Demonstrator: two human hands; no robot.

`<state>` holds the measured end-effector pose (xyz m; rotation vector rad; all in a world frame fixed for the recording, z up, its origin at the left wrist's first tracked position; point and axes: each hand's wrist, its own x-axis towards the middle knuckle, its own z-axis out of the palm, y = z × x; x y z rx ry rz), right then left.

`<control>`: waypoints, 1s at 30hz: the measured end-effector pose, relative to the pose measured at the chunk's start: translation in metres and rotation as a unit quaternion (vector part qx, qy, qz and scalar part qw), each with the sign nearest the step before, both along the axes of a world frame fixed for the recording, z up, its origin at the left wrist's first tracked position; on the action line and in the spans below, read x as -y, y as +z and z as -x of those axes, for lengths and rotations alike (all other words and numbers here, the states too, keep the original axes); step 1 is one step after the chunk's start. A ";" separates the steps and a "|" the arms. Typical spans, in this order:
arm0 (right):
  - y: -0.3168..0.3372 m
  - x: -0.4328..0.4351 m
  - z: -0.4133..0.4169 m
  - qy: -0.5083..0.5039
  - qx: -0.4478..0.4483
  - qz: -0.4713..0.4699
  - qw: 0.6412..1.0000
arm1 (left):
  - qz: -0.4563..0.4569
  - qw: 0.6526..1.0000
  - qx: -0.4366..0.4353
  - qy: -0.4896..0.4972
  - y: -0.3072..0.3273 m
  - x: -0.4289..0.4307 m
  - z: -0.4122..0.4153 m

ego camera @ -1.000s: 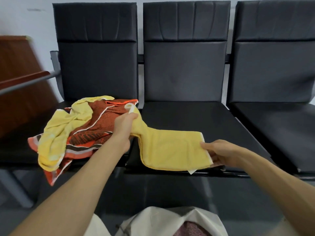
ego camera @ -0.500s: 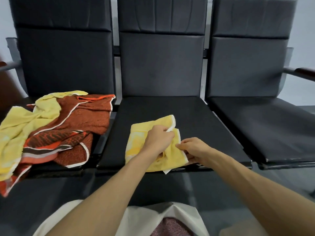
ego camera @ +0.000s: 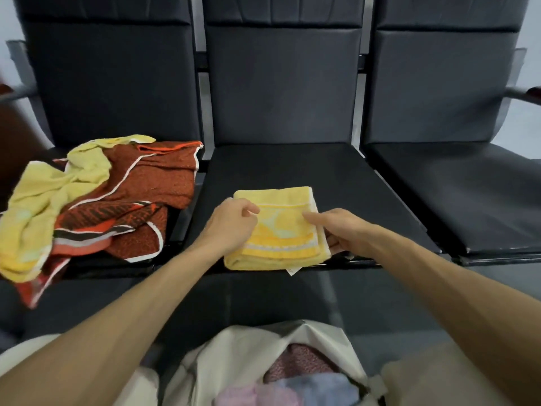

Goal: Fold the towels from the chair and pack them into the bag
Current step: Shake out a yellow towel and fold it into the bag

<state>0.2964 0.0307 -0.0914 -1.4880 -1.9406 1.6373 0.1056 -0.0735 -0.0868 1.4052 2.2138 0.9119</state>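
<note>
Lifting it flat from both sides should keep the fold: the yellow towel [ego camera: 281, 238] lies folded on the middle seat [ego camera: 292, 165] — right hand [ego camera: 345, 232] pinching its right edge, left hand [ego camera: 231, 227] with fingers curled at its left, grip unclear — above the open bag [ego camera: 205, 367].

A folded yellow towel [ego camera: 281, 230] is laid at the front of the middle seat [ego camera: 292, 165], touched on its left by the curled left hand [ego camera: 231, 227] and pinched at its right edge by the right hand [ego camera: 342, 232]. A heap of unfolded towels [ego camera: 140, 183] is seen left of that seat, and a white bag [ego camera: 234, 356] before it.
</note>
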 end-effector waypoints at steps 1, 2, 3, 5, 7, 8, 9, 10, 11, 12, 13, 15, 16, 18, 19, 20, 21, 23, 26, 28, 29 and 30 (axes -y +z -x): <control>-0.001 0.003 0.001 0.003 0.000 -0.013 1.000 | 0.003 0.999 -0.031 0.023 -0.007 0.008 0.011; -0.001 0.007 0.002 0.003 -0.005 -0.026 1.000 | 0.010 0.998 -0.042 0.041 -0.014 0.016 0.020; -0.003 0.011 0.001 0.000 -0.014 -0.033 0.999 | 0.016 0.998 -0.027 0.047 -0.021 0.027 0.027; -0.005 0.021 -0.003 -0.016 -0.048 -0.022 0.998 | 0.015 0.997 0.062 0.035 -0.030 0.048 0.032; -0.009 0.036 -0.008 -0.034 -0.076 -0.007 0.997 | 0.006 0.986 0.160 0.038 -0.032 0.066 0.030; -0.012 0.046 -0.010 -0.040 -0.082 -0.002 0.996 | 0.007 0.977 0.210 0.045 -0.033 0.073 0.027; -0.017 0.056 -0.012 -0.043 -0.084 0.001 0.996 | 0.010 0.965 0.258 0.052 -0.034 0.081 0.022; -0.023 0.067 -0.014 -0.044 -0.089 0.008 0.995 | 0.010 0.952 0.302 0.059 -0.036 0.087 0.018; -0.029 0.077 -0.016 -0.042 -0.092 0.020 0.995 | 0.010 0.935 0.349 0.067 -0.036 0.095 0.011; -0.036 0.088 -0.018 -0.040 -0.096 0.036 0.994 | 0.010 0.919 0.388 0.067 -0.037 0.102 0.005; -0.042 0.097 -0.020 -0.038 -0.095 0.050 0.993 | 0.022 0.904 0.422 0.064 -0.041 0.109 -0.002; -0.054 0.113 -0.025 -0.035 -0.086 0.070 0.993 | 0.060 0.894 0.442 0.050 -0.055 0.121 -0.012; -0.062 0.120 -0.028 -0.028 -0.074 0.074 0.994 | 0.083 0.895 0.436 0.042 -0.063 0.127 -0.017; -0.077 0.133 -0.032 0.007 -0.042 0.081 0.996 | 0.131 0.907 0.400 0.026 -0.083 0.135 -0.021; -0.085 0.139 -0.032 0.029 -0.025 0.083 0.996 | 0.154 0.915 0.373 0.009 -0.093 0.139 -0.021; -0.095 0.143 -0.032 0.049 -0.003 0.080 0.996 | 0.176 0.922 0.344 -0.011 -0.103 0.142 -0.020; -0.106 0.146 -0.031 0.066 0.027 0.073 0.995 | 0.194 0.928 0.317 -0.026 -0.114 0.146 -0.019; -0.126 0.150 -0.029 0.094 0.083 0.068 0.990 | 0.228 0.935 0.269 -0.033 -0.138 0.153 -0.018; -0.159 0.154 -0.030 0.125 0.166 0.051 0.977 | 0.270 0.932 0.238 -0.030 -0.179 0.165 -0.020; -0.174 0.156 -0.032 0.130 0.276 -0.019 0.952 | 0.288 0.932 0.214 -0.051 -0.204 0.170 -0.022; -0.178 0.158 -0.032 0.118 0.332 -0.092 0.932 | 0.292 0.933 0.205 -0.056 -0.211 0.172 -0.022; -0.179 0.159 -0.031 0.116 0.362 -0.185 0.907 | 0.287 0.936 0.197 -0.052 -0.213 0.170 -0.023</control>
